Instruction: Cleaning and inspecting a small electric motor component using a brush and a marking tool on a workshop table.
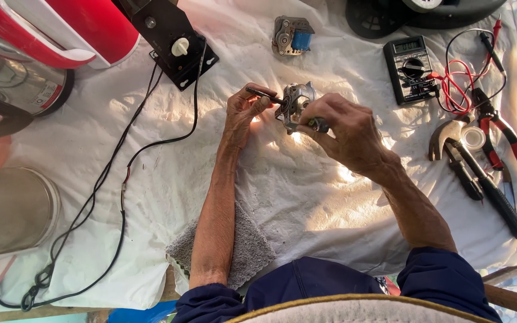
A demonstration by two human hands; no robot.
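Hands meet mid-bench over the white cloth (306, 197). Left hand (243, 113) pinches the end of a dark shaft (264, 94) between thumb and fingertips. Right hand (342, 131) is closed round the far side of a small metal motor frame (295, 103), fingers curled on it and on a dark stub poking out underneath.

Shaft's long axis runs left-to-right, tilted slightly down toward the frame, and it enters the frame from the left-hand side. So frame sits between the two hands, shaft on the left hand's side, body of the frame on the right's. Whether the shaft is fully seated I can't tell; the fingers cover the joint.

Outward from there:
- second small motor (292, 36) with a blue coil, toward the far edge, well apart
- black switch plate (175, 45) with white knob, far-left, black cable (103, 197) trailing to the near-left corner
- multimeter (410, 69) with red and black leads, far-right
- hammer (480, 179), pliers (498, 128), tape roll (473, 137) along the right edge
- grey towel (249, 251) under the left forearm, near edge
- red and steel appliance housings (13, 78) off the left edge
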